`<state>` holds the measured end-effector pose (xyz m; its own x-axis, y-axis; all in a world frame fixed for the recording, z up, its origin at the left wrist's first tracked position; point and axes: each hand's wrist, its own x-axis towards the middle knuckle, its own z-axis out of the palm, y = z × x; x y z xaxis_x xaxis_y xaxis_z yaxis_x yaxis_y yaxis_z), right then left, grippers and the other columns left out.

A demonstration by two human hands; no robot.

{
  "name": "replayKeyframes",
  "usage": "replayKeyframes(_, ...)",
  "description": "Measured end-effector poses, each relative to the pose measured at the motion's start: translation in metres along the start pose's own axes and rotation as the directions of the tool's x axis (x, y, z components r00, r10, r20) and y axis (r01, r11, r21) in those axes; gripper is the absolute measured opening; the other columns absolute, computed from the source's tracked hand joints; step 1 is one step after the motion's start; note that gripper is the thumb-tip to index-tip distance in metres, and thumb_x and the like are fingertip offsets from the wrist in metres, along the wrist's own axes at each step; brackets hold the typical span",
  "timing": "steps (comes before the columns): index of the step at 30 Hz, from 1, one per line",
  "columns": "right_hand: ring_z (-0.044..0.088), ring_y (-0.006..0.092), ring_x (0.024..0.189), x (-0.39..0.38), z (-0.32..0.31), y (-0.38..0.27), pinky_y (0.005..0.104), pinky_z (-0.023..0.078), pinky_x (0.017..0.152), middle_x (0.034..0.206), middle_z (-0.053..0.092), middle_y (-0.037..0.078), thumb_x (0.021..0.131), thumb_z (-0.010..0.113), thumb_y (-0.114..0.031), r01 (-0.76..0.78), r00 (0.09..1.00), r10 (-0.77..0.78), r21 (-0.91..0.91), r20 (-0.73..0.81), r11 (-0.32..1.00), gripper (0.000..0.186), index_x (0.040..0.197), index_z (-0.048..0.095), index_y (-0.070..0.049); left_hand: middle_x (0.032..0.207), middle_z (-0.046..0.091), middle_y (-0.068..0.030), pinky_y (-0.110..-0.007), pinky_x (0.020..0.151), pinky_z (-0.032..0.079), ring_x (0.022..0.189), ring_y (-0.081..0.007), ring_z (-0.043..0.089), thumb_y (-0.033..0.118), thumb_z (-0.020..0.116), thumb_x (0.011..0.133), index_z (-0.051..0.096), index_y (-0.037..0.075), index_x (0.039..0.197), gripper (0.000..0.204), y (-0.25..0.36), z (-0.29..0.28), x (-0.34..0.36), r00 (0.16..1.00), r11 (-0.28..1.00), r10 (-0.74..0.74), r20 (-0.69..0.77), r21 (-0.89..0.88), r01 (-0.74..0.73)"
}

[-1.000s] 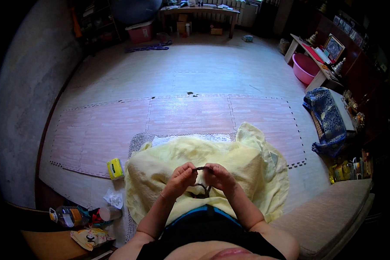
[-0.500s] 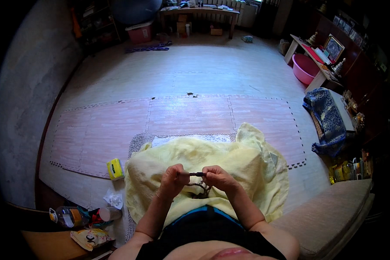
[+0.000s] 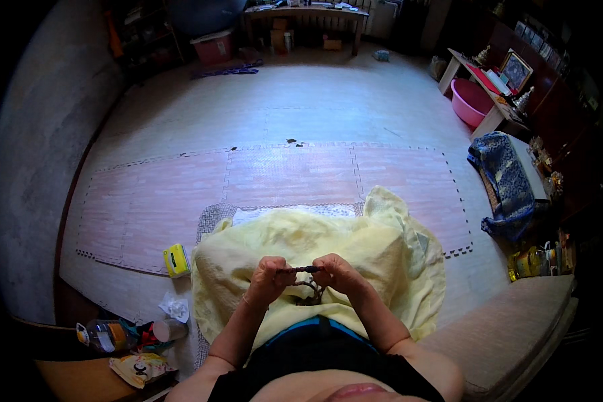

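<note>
Above my lap, a dark brown cord point(image 3: 305, 269), knobbly like braiding or beads, is stretched between my two hands. My left hand point(image 3: 266, 280) is closed on one end of the stretch. My right hand point(image 3: 338, 273) grips the other end, close to a thicker dark section. More of the cord hangs in a loop below the hands, against the cloth; its lower end is hard to make out. A pale yellow cloth point(image 3: 248, 248) drapes over my legs and spreads to both sides.
A yellow packet point(image 3: 177, 260) lies on the floor to the left, near crumpled white tissue point(image 3: 174, 307) and a large plastic bottle point(image 3: 107, 334). On the right are a brown cushion point(image 3: 502, 335) and a box under blue patterned cloth point(image 3: 506, 177). Foam mats point(image 3: 288, 174) cover the floor ahead.
My left hand has turned slightly, and a little more of the cord shows between the hands. Both hands keep hold of it. The view has shifted very slightly.
</note>
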<state>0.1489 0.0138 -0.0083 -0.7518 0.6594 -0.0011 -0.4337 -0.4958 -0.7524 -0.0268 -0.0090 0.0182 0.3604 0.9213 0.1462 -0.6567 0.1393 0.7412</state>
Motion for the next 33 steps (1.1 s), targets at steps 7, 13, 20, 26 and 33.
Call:
replayKeyframes(7, 0.024, 0.0051, 0.043, 0.001, -0.007, -0.003, 0.0203, 0.019, 0.040, 0.049, 0.027, -0.005, 0.080, 0.046, -0.040, 0.001, 1.000, -0.001, 0.021, 0.008, 1.000, 0.038, 0.058, 0.036, -0.011, 0.045, 0.025, 0.0071, -0.024, 0.040, 0.017, 0.041, -0.0062, 0.022, 0.038, 0.058, 0.073, 0.031, 0.014, 0.054, 0.041, -0.003, -0.004, 0.007, 0.999, 0.995, -0.016, 0.046, -0.094, 0.020)
replayKeyframes(13, 0.026, 0.0065, 0.044, 0.001, -0.006, -0.008, 0.0209, 0.020, 0.041, 0.050, 0.033, -0.003, 0.081, 0.046, -0.035, 0.018, 0.998, -0.010, 0.118, -0.066, 0.993, 0.032, 0.066, 0.044, -0.007, 0.046, 0.026, 0.0067, -0.023, 0.040, 0.017, 0.041, -0.0065, 0.022, 0.030, 0.061, 0.073, 0.032, 0.014, 0.057, 0.036, -0.001, -0.004, 0.013, 0.999, 0.993, -0.031, 0.037, -0.115, 0.035)
replayKeyframes(20, 0.032, 0.0061, 0.049, 0.007, -0.008, -0.015, 0.0184, 0.023, 0.042, 0.058, 0.039, -0.002, 0.082, 0.046, -0.029, 0.031, 0.999, -0.038, 0.195, 0.034, 0.980, 0.025, 0.085, 0.045, -0.005, 0.047, 0.027, 0.0065, -0.023, 0.040, 0.018, 0.041, -0.0061, 0.023, 0.029, 0.060, 0.073, 0.031, 0.014, 0.058, 0.036, -0.001, -0.010, 0.020, 1.000, 0.990, -0.030, 0.002, -0.140, 0.030)
replayKeyframes(26, 0.034, 0.0054, 0.050, 0.015, -0.012, -0.018, 0.0175, 0.023, 0.043, 0.059, 0.042, -0.001, 0.081, 0.049, -0.022, 0.026, 1.000, -0.025, 0.116, -0.010, 0.993, 0.019, 0.087, 0.046, -0.005, 0.047, 0.027, 0.0069, -0.022, 0.040, 0.018, 0.042, -0.0057, 0.023, 0.030, 0.060, 0.073, 0.031, 0.014, 0.058, 0.036, 0.003, -0.010, 0.028, 0.999, 0.990, -0.025, -0.036, -0.140, 0.019)
replayKeyframes(33, 0.027, 0.0036, 0.046, 0.023, -0.023, -0.014, 0.0173, 0.019, 0.041, 0.052, 0.032, -0.006, 0.079, 0.053, -0.029, 0.095, 0.995, -0.099, 0.146, 0.018, 0.985, 0.023, 0.073, 0.041, -0.010, 0.047, 0.027, 0.0071, -0.022, 0.039, 0.018, 0.041, -0.0049, 0.021, 0.029, 0.060, 0.073, 0.032, 0.014, 0.058, 0.035, 0.008, -0.011, 0.040, 0.999, 0.992, -0.045, -0.007, -0.122, 0.043)
